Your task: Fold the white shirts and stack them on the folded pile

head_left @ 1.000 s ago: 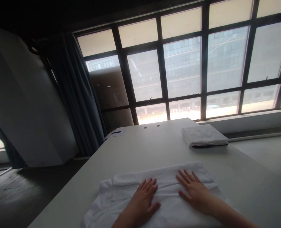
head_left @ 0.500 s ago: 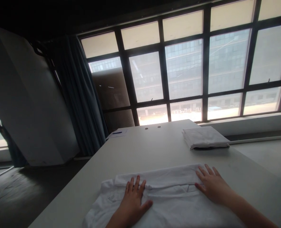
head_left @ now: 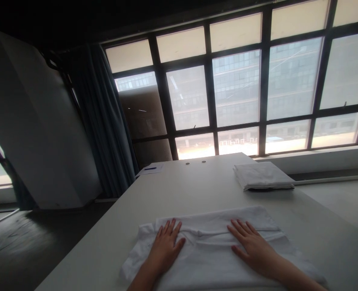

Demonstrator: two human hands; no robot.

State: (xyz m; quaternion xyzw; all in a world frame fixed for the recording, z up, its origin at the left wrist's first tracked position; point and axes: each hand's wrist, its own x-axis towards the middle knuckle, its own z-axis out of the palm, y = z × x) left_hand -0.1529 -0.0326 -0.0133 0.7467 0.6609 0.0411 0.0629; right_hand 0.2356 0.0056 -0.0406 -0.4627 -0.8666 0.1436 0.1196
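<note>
Both hands lay open, palms down, on the white cloth (head_left: 212, 258) at the near end of the counter (head_left: 179, 190), the left hand (head_left: 166, 248) near its left end, the right hand (head_left: 254, 248) across its wrinkled, sideways-running long axis

Left hand (head_left: 165, 250) and right hand (head_left: 256, 248) lying flat on white cloth (head_left: 209, 260), fingers pointing away. Small wrinkles (head_left: 199, 233) running between both hands' fingers. White table (head_left: 179, 194) holding cloth up. Folded white pile (head_left: 263, 174) sitting past right fingers. Blue pen (head_left: 150, 168) resting on paper (head_left: 156, 171), far past left fingers. Big window (head_left: 236, 89) shining beyond all fingers.
</note>
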